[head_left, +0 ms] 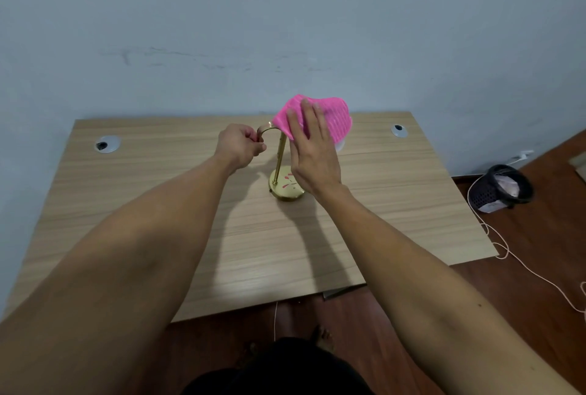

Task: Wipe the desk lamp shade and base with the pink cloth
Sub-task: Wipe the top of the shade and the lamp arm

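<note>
Pressure is best kept light while the pink cloth (312,120), draped on the shade, is pressed by the flat right hand (312,153) and the curved neck (268,129) is gripped by the left hand (239,147) above the surface (158,204).

The ribbed pink cloth (312,120) under the right hand (312,153) hides nearly all of the white lamp shade (340,145).
</note>
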